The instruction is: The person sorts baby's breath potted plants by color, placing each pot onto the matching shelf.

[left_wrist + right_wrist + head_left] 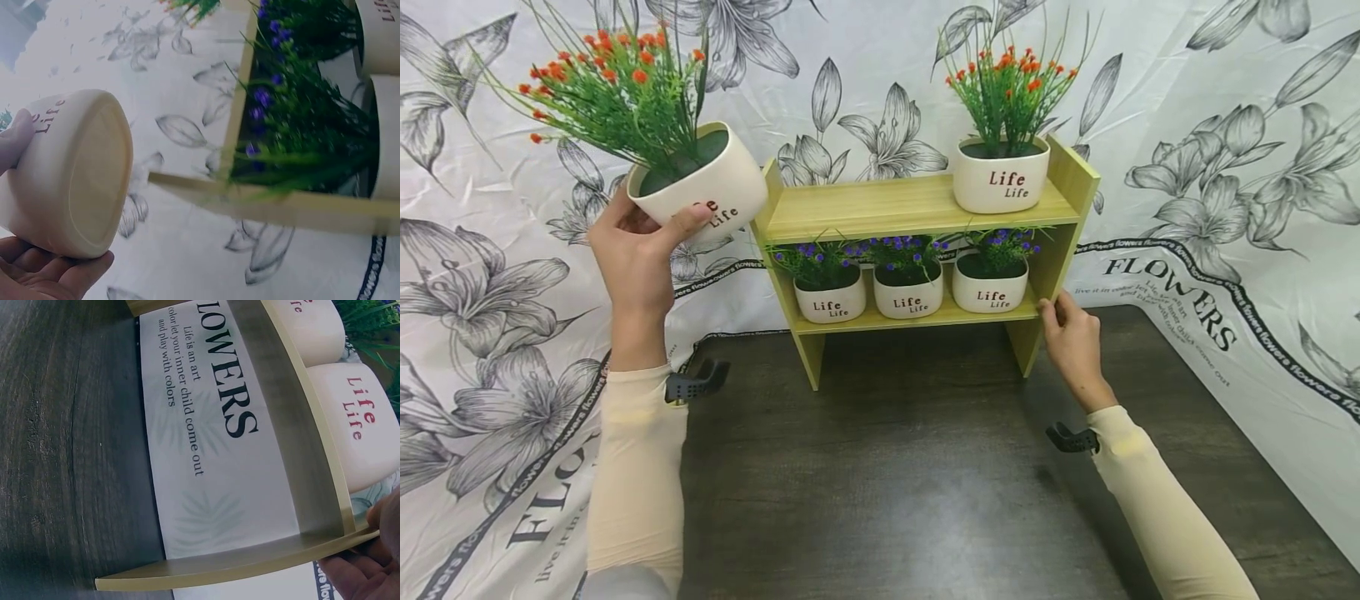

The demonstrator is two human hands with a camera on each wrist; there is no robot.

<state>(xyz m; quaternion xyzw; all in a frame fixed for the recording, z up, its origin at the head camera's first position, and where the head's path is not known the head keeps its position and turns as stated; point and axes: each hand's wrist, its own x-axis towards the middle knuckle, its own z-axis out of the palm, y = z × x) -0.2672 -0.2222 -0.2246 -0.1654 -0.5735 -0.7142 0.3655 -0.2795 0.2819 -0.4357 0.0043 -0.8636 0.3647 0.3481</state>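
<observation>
My left hand [638, 254] grips a white pot of orange artificial flowers [700, 187], thumb on its front and fingers behind. The pot tilts in the air, left of the wooden shelf [857, 204] and apart from it; its bare base faces the left wrist camera. My right hand [1071, 337] pinches the edge of the shelf's right side panel [250, 569] at the lower board. A second pot of orange flowers [1000, 179] stands at the right end of the top board. Three pots of purple flowers [910, 292] stand in a row on the lower board.
The shelf stands at the back of a dark wooden table [880, 467]. White cloth with printed grey flowers and lettering [895, 125] hangs behind and at the sides. Each sleeve carries a black wrist mount [696, 383].
</observation>
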